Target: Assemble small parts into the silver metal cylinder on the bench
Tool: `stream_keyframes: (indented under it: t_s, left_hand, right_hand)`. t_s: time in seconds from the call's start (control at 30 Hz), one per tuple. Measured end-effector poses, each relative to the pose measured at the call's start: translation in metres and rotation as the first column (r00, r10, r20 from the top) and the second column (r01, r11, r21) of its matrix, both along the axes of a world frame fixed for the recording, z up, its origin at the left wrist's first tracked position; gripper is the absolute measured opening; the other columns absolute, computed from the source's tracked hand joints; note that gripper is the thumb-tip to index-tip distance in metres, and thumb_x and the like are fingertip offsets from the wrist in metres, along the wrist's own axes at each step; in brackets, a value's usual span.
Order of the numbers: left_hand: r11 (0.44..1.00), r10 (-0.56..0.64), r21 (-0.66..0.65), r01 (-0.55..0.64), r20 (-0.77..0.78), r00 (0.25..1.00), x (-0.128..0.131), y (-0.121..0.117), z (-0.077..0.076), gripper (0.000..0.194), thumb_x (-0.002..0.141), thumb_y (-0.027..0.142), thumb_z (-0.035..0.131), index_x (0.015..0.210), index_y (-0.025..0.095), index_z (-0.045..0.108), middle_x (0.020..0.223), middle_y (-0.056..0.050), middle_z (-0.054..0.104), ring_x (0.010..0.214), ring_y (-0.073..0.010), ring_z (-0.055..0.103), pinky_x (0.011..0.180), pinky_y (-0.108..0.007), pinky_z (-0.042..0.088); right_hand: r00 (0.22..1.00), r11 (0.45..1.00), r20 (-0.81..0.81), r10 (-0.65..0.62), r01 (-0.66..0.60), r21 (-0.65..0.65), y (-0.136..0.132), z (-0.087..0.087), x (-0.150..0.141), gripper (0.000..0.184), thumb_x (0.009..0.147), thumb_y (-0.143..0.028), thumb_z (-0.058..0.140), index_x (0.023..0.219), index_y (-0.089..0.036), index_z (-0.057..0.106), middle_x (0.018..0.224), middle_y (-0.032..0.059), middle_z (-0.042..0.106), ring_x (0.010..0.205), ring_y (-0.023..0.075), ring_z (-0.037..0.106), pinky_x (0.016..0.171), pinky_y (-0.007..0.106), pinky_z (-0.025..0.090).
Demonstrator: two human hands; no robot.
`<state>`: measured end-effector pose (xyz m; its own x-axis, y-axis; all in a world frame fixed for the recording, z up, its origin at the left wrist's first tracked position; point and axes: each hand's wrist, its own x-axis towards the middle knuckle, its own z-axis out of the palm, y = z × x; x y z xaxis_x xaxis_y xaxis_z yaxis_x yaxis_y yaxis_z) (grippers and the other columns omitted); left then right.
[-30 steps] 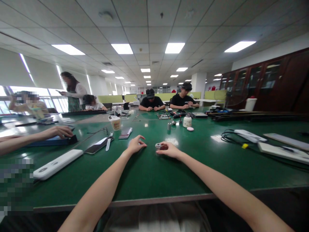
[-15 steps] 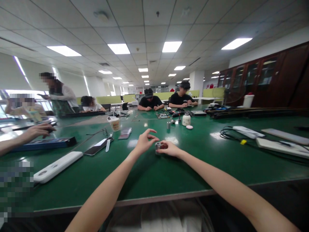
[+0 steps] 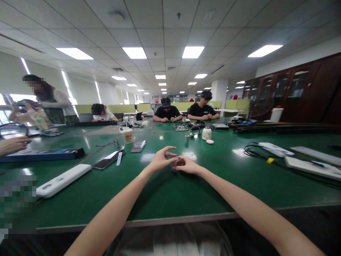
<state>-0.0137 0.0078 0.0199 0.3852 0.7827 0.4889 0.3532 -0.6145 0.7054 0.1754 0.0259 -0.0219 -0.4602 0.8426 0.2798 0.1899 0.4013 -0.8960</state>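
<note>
A small silvery metal cylinder (image 3: 174,167) stands on the green table, mostly covered by my hands. My right hand (image 3: 188,165) grips its side between thumb and fingers. My left hand (image 3: 162,158) hovers at its upper left, thumb and fingers spread apart. The left thumb tip reaches over the cylinder's top; whether it touches cannot be made out. Beyond my hands, a second metal cylinder (image 3: 187,139) stands upright beside a small metal part (image 3: 191,135). A white jar (image 3: 207,133) and its pale pink lid (image 3: 210,142) are just right of these.
On the left lie a white power strip (image 3: 64,180), a phone (image 3: 106,160) and a blue box (image 3: 53,155), with another person's hand (image 3: 14,145) near the box. A paper cup (image 3: 128,135) stands farther back. Cables (image 3: 252,151) and a white device (image 3: 311,166) lie right. People sit opposite.
My left hand has come down and right, its thumb now over the cylinder's top. My right hand keeps its grip. The other person's hand at left has drawn back; the standing person has shifted left.
</note>
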Motion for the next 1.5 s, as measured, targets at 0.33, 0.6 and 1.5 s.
stream_keyframes:
  t_s: [0.33,0.6,1.5]
  left_hand:
    - [0.982,-0.026,-0.184,0.034,0.049,0.998,-0.006,0.007,-0.014,0.083,0.055,0.029,0.087,0.126,0.016,0.047,0.08,-0.005,0.075,0.083,-0.0245,0.073,0.083,-0.04,0.054]
    - [0.985,0.01,-0.172,-0.01,-0.001,1.0,-0.005,0.007,-0.015,0.074,0.056,0.031,0.086,0.12,0.018,0.051,0.079,-0.002,0.074,0.078,-0.0211,0.071,0.074,-0.034,0.055]
    - [0.96,-0.081,-0.258,0.108,0.11,0.991,-0.002,0.018,-0.025,0.039,0.058,0.022,0.083,0.091,0.013,0.064,0.076,-0.003,0.071,0.07,-0.0169,0.069,0.071,-0.031,0.055]
  right_hand:
    - [0.977,0.898,-0.001,-0.212,0.195,0.395,-0.017,0.033,-0.001,0.018,0.074,-0.023,0.072,0.091,-0.02,0.069,0.084,0.0042,0.075,0.084,0.0205,0.071,0.082,0.034,0.053]
    - [0.947,0.881,-0.089,-0.31,0.321,0.347,0.002,0.037,0.007,0.027,0.071,-0.031,0.075,0.094,-0.018,0.066,0.081,0.0052,0.074,0.08,0.0219,0.072,0.074,0.032,0.055]
    - [0.989,0.932,-0.072,-0.129,0.146,0.332,-0.013,0.035,-0.001,0.018,0.073,-0.022,0.071,0.09,-0.016,0.069,0.087,0.0083,0.075,0.084,0.0224,0.072,0.079,0.036,0.057]
